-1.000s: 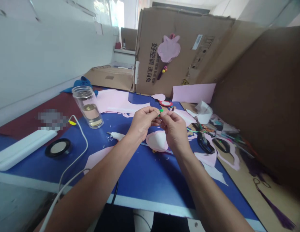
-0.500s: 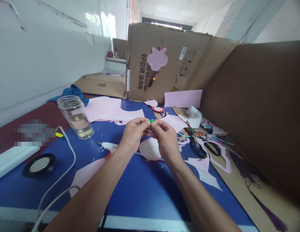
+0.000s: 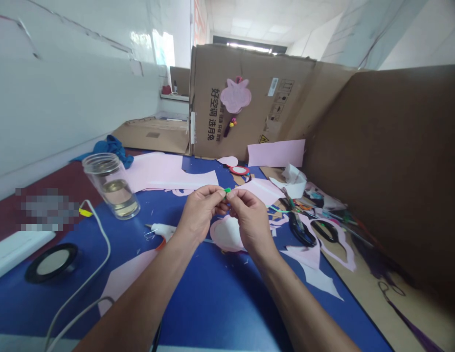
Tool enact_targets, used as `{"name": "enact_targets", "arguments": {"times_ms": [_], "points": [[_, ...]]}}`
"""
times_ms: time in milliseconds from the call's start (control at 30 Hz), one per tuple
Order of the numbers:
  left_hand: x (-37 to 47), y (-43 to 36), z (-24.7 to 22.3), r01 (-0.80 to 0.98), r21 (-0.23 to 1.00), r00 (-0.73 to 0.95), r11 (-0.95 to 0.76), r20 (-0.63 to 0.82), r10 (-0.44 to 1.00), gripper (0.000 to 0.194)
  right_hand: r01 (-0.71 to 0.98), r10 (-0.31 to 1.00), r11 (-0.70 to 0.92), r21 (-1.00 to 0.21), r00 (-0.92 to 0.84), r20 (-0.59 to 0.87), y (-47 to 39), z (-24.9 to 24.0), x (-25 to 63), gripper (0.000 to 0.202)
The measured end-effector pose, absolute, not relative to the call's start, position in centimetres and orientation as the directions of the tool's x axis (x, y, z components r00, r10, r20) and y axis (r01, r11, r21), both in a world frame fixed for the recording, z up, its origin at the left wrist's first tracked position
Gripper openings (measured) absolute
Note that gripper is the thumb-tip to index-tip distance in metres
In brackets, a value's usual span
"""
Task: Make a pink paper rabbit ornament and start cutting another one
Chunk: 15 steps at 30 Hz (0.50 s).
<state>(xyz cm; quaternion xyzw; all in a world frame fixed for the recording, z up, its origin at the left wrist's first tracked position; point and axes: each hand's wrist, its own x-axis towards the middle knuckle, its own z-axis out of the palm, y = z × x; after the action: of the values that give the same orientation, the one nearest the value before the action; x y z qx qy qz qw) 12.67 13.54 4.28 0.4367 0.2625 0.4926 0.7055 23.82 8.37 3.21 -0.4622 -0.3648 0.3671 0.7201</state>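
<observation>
A small bright green piece (image 3: 227,190) is pinched between the fingertips of both hands; its exact kind is too small to make out. My left hand (image 3: 204,208) is closed on its left side, and my right hand (image 3: 249,210) grips it from the right. Just below the hands lies a pink-edged, scalloped cut-out with a white face (image 3: 227,232), partly covered by my right hand. A white glue gun (image 3: 162,231) with an orange trigger rests beside my left wrist, its rear hidden by the forearm.
To the left stand a glass jar (image 3: 119,193) of pale liquid and a black tape roll (image 3: 53,264), with a white cord (image 3: 108,239) between. Black-handled scissors (image 3: 301,230) lie among paper scraps at right. A cardboard panel (image 3: 279,117) bearing a pink flower-like ornament (image 3: 236,97) rises behind.
Both hands still pinch the green piece between them, their fingers barely shifted. The whole view has tilted slightly, so the table items appear a little lower.
</observation>
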Motion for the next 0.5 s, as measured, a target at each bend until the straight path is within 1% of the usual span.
{"name": "enact_targets", "arguments": {"times_ms": [500], "points": [[12.58,13.42,4.64,-0.461,0.875,0.374,0.145,0.044,0.927,0.028,-0.18,0.869,0.323,-0.929,0.445,0.216,8.14,3.65,23.74,0.023]]}}
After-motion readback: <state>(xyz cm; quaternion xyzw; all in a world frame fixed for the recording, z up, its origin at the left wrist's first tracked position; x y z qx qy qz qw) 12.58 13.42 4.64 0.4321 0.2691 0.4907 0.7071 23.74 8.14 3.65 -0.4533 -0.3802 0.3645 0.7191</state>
